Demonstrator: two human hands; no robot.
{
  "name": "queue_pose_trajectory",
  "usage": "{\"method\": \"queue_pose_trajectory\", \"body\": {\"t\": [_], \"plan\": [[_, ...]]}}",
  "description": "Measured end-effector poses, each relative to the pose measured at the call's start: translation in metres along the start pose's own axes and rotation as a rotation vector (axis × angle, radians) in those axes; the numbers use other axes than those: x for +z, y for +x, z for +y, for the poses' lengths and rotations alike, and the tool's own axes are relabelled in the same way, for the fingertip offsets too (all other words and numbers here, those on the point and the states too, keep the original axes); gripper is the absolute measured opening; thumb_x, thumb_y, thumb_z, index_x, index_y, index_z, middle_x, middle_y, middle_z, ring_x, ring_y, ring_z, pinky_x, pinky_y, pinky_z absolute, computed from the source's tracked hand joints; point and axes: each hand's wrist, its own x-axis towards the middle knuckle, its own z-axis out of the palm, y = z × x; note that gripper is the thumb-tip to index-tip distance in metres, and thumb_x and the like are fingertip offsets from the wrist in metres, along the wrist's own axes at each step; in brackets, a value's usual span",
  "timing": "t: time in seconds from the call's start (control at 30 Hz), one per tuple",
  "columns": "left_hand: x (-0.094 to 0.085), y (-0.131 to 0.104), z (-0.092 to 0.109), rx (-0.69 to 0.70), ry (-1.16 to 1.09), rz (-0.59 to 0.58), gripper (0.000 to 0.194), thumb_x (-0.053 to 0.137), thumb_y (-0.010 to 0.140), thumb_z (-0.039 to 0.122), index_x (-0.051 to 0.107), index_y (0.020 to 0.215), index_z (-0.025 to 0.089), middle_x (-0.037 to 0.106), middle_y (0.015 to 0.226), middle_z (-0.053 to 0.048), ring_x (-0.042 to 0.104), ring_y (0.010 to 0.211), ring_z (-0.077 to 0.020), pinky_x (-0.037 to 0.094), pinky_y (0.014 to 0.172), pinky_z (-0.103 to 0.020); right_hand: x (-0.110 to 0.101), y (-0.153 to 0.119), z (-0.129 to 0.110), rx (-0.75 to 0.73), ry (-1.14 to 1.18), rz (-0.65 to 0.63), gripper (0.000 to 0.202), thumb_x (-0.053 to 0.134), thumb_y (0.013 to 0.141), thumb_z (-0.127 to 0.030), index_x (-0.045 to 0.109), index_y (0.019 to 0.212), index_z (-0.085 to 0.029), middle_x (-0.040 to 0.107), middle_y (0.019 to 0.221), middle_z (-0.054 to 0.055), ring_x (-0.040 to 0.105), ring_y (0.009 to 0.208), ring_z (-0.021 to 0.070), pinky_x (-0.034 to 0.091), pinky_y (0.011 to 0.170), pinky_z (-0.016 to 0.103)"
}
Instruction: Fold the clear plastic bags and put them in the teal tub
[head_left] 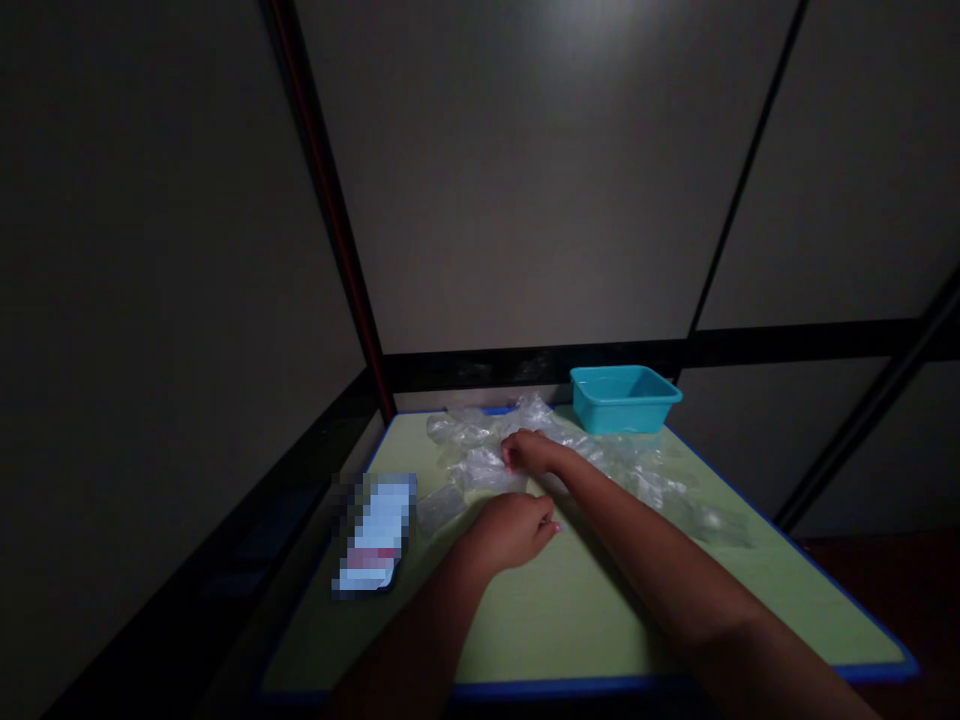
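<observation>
Several crumpled clear plastic bags (459,428) lie spread over the back half of a pale green table (555,620). My right hand (529,452) reaches in among them, its fingers bent down and pressed at the bags in the middle; what lies between its fingertips is too small to make out. Nearer to me, my left hand (517,530) is over the table with its fingers curled together. Whether it holds something small cannot be made out. A flat clear bag (441,508) rests just left of this hand.
A turquoise plastic basin (626,400) stands at the table's back right corner. On the left side lies a phone (379,530) with a lit, pixelated screen. Grey wall panels rise behind the table, and its edge is trimmed in blue.
</observation>
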Motion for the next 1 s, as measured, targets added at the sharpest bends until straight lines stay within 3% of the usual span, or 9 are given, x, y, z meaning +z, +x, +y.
{"method": "queue_pose_trajectory", "body": {"t": [0.2,0.47,0.6,0.7,0.83,0.9,1.0], "plan": [[0.001,0.001,-0.008,-0.030,-0.079,0.066,0.019,0.052,0.088,0.035,0.063,0.083,0.020,0.068,0.080,-0.007,0.062,0.072,-0.0222,0.033,0.057,-0.027,-0.005,0.004,0.010,-0.024,0.289,0.120,0.007,0.064,0.066,-0.015,0.057,0.064,-0.017,0.061,0.066,-0.001,0.053,0.068,0.0149,0.039,0.067,0.026],[0.003,0.013,-0.037,-0.259,-0.506,0.452,0.018,0.052,0.085,0.030,0.055,0.070,0.020,0.053,0.059,0.003,0.050,0.055,-0.0132,0.029,0.053,-0.023,-0.035,-0.004,0.009,-0.143,0.779,0.349,0.027,0.066,0.067,-0.042,0.052,0.067,-0.019,0.054,0.065,-0.003,0.050,0.066,0.0126,0.040,0.066,0.026],[0.007,0.019,-0.047,-0.330,-0.586,0.669,0.014,0.055,0.081,0.030,0.053,0.073,0.020,0.055,0.066,0.003,0.052,0.059,-0.0129,0.037,0.058,-0.023,-0.050,-0.011,0.004,-0.175,0.954,0.429,0.035,0.069,0.065,-0.050,0.052,0.069,-0.020,0.052,0.063,-0.005,0.047,0.061,0.0105,0.037,0.060,0.024],[0.006,0.021,-0.053,-0.383,-0.583,0.867,0.015,0.061,0.078,0.032,0.053,0.080,0.019,0.057,0.084,-0.002,0.054,0.068,-0.0141,0.043,0.064,-0.026,-0.062,-0.021,-0.002,-0.189,1.052,0.441,0.035,0.071,0.065,-0.049,0.052,0.069,-0.020,0.054,0.064,-0.005,0.046,0.058,0.0094,0.035,0.057,0.023],[0.000,0.023,-0.057,-0.450,-0.712,1.125,0.047,0.073,0.068,0.036,0.051,0.107,0.021,0.054,0.111,-0.008,0.057,0.088,-0.0188,0.047,0.073,-0.029,-0.075,-0.037,-0.014,-0.206,1.316,0.359,0.034,0.079,0.060,-0.041,0.053,0.067,-0.019,0.059,0.066,-0.004,0.051,0.057,0.0083,0.039,0.055,0.021],[-0.004,0.023,-0.057,-0.424,-0.903,1.137,0.068,0.077,0.064,0.038,0.044,0.122,0.023,0.052,0.119,-0.010,0.058,0.094,-0.0196,0.048,0.075,-0.029,-0.077,-0.044,-0.020,-0.193,1.406,0.326,0.034,0.082,0.058,-0.037,0.054,0.067,-0.019,0.060,0.064,-0.005,0.053,0.056,0.0085,0.042,0.056,0.021],[-0.010,0.022,-0.052,-0.269,-1.271,1.047,0.086,0.079,0.063,0.042,0.034,0.134,0.026,0.055,0.120,-0.009,0.061,0.096,-0.0189,0.049,0.078,-0.027,-0.075,-0.054,-0.024,-0.132,1.461,0.281,0.035,0.083,0.057,-0.036,0.055,0.067,-0.019,0.060,0.061,-0.005,0.056,0.053,0.0103,0.047,0.054,0.023]]}}
